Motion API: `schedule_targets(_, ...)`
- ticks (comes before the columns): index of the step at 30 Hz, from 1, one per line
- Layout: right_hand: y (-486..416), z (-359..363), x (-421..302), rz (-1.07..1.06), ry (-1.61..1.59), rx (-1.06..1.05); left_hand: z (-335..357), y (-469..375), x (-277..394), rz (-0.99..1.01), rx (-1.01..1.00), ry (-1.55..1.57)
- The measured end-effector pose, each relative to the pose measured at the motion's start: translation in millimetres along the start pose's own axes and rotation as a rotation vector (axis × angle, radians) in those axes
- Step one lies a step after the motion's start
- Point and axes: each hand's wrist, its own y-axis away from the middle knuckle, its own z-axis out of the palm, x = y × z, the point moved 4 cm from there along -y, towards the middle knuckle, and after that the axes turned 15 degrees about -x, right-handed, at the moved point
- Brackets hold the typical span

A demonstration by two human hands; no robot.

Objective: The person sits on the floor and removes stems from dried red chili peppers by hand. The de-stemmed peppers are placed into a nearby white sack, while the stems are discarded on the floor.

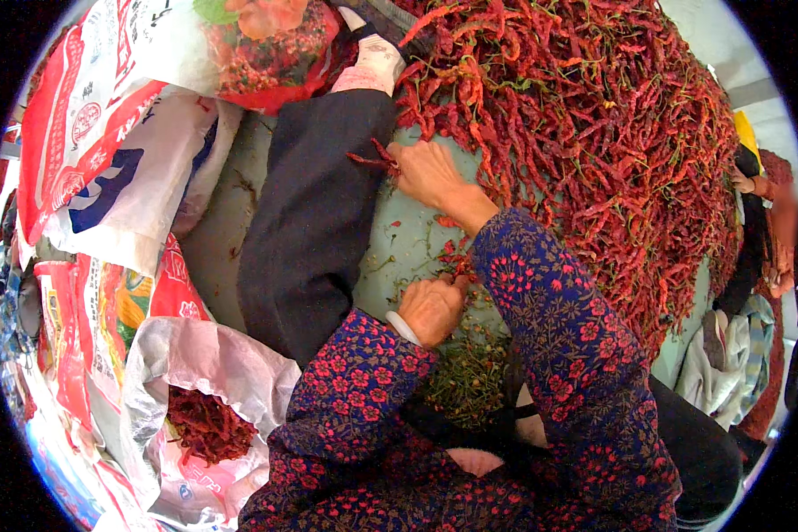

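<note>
My right hand is closed on a few dried red chilli peppers, which stick out to the left over my dark trouser leg. Lower down, my left hand, with a white bangle at the wrist, has its fingers curled beside some loose red chillies. Whether those fingertips grip one is hidden. A large heap of dried red chillies spreads beyond and to the right of both hands. Below my left hand lies a pile of green-brown chilli stems.
On the left stands an open white woven sack with dried chillies inside. Printed sacks lie above it. Stem scraps litter the pale green sheet. At the far right, another person's hand shows near the heap.
</note>
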Motion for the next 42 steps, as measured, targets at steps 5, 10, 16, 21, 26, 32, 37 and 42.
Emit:
schedule_targets(5, 26, 8, 21, -0.145, 0.038, -0.105, -5, 1, 3, -0.010, 0.001, -0.006)
schedule_targets(10, 83, -9, 54, -0.217, -0.007, -0.192, -6, 1, 6, 0.020, -0.005, 0.015)
schedule_targets(16, 128, -51, 71, 0.017, -0.794, -0.290, -8, 0, 5, 0.059, 0.045, 0.148)
schedule_targets(21, 136, -61, 91, 0.189, -1.101, -0.205, -5, 1, 2, 0.034, 0.002, 0.165)
schedule_targets(26, 138, -51, 92, 0.360, -1.179, -0.214, -5, -3, 0, 0.002, 0.005, 0.190)
schedule_targets(32, 125, -36, 75, 0.253, -0.277, -0.141, -7, 0, 3, 0.081, 0.076, 0.160)
schedule_targets(37, 123, -34, 70, 0.323, -0.177, -0.106, -6, 0, 1, 0.034, 0.011, 0.163)
schedule_targets(42, 116, -31, 44, 0.084, -0.130, -0.068, -1, -1, 1, 0.034, -0.023, 0.132)
